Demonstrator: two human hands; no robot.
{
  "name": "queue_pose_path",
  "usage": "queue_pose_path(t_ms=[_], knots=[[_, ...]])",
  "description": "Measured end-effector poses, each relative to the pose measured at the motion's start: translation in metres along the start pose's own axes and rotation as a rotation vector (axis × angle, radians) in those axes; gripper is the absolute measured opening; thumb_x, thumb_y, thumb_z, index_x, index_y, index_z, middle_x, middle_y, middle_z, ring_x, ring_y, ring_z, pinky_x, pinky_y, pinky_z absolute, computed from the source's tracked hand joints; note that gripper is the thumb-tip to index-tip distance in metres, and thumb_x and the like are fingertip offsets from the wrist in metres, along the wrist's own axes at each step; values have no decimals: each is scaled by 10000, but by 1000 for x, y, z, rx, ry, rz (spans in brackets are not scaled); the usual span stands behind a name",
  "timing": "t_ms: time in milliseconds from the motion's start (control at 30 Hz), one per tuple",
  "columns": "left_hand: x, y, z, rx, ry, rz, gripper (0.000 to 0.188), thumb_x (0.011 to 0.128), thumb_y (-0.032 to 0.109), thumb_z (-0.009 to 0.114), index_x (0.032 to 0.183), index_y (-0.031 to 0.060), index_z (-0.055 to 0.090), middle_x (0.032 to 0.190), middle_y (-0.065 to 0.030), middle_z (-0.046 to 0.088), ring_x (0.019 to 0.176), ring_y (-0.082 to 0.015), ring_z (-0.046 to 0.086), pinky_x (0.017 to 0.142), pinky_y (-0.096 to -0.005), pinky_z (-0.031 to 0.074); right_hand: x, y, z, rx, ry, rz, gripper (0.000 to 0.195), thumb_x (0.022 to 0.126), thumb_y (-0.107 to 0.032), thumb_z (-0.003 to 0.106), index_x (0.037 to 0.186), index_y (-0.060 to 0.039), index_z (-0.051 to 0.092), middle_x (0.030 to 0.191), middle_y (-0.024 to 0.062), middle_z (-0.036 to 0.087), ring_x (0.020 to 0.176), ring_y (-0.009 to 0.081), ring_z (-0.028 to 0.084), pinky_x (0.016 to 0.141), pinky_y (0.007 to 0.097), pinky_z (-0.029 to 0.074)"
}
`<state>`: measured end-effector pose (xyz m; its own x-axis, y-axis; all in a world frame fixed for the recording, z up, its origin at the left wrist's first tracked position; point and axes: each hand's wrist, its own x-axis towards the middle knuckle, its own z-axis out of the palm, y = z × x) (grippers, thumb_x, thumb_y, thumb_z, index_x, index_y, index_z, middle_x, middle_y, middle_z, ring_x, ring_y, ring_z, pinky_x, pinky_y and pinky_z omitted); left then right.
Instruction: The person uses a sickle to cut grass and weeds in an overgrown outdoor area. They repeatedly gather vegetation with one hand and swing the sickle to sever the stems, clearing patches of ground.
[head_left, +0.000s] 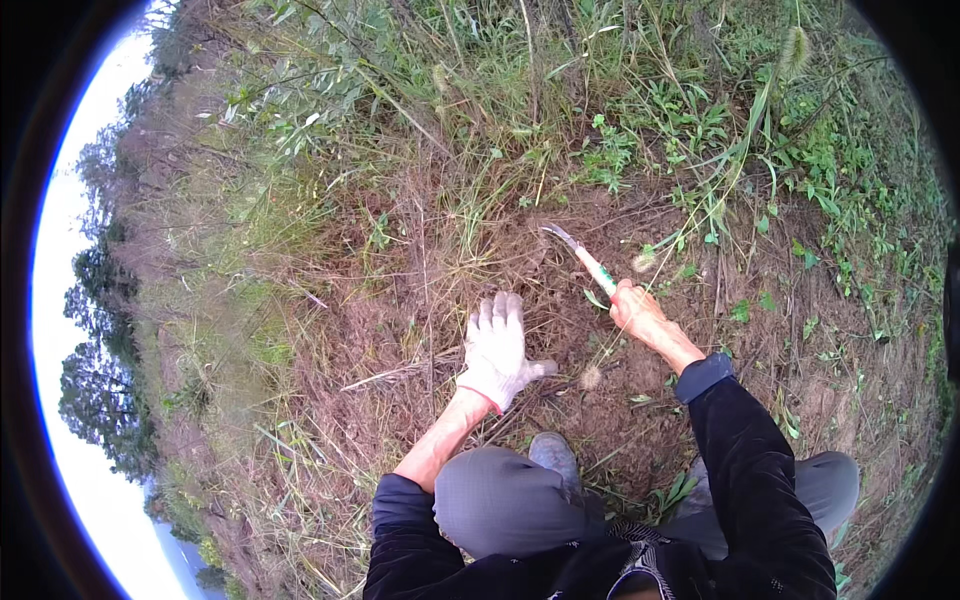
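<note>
My left hand (496, 349), in a white knit work glove with a red cuff, is spread over dry cut grass (555, 300) with its palm down. Nothing shows in its fingers, and the thumb stands out to the right. My bare right hand (637, 306) grips the pale handle of a sickle (596, 268). Its short curved metal blade (559, 234) points up and left, just above the dry grass and soil. A band of green and white marks the handle. Whether the blade touches the ground, I cannot tell.
Tall green grass and weeds (480, 97) stand ahead, with leafy creepers (825, 187) on the right. A foxtail stem with a seed head (643, 260) crosses near my right hand. Dry stalks (405, 373) lie left of the glove. My shoe (556, 459) rests on bare soil (630, 420).
</note>
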<state>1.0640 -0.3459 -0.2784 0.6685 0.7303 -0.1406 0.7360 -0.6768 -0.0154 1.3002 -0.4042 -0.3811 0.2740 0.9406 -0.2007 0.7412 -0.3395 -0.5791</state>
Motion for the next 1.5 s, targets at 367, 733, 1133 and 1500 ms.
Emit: queue_pose_path(t_ms=[367,733,1133,1500], knots=[[46,-43,56,-127,-156,-328,342,853,265,493,1082,14,526,1098,-185,582,1004,-366,573,801,-437,474,-105,31,-6,368,-242,396,190,795,-132,532,865,19,441,567,90,523,436,190,551,379,352,444],[-11,-26,61,-733,-245,-405,405,845,387,496,922,3,597,848,-217,631,818,-392,602,727,-419,470,-177,-17,11,502,-296,470,247,801,-126,555,903,67,441,589,107,552,404,194,551,349,330,445],[-137,-133,18,-850,291,-993,232,833,231,566,933,33,634,676,-16,570,583,-123,472,589,-329,401,-100,-78,-6,1173,19,424,165,850,-105,552,843,-45,398,603,-2,441,424,87,450,345,250,399],[-326,-298,-47,347,-441,-1435,450,738,429,659,953,33,654,924,-186,665,865,-317,656,738,-413,509,-57,-24,-4,1004,146,480,151,820,-113,564,851,-67,423,594,-21,434,413,63,428,333,229,385]])
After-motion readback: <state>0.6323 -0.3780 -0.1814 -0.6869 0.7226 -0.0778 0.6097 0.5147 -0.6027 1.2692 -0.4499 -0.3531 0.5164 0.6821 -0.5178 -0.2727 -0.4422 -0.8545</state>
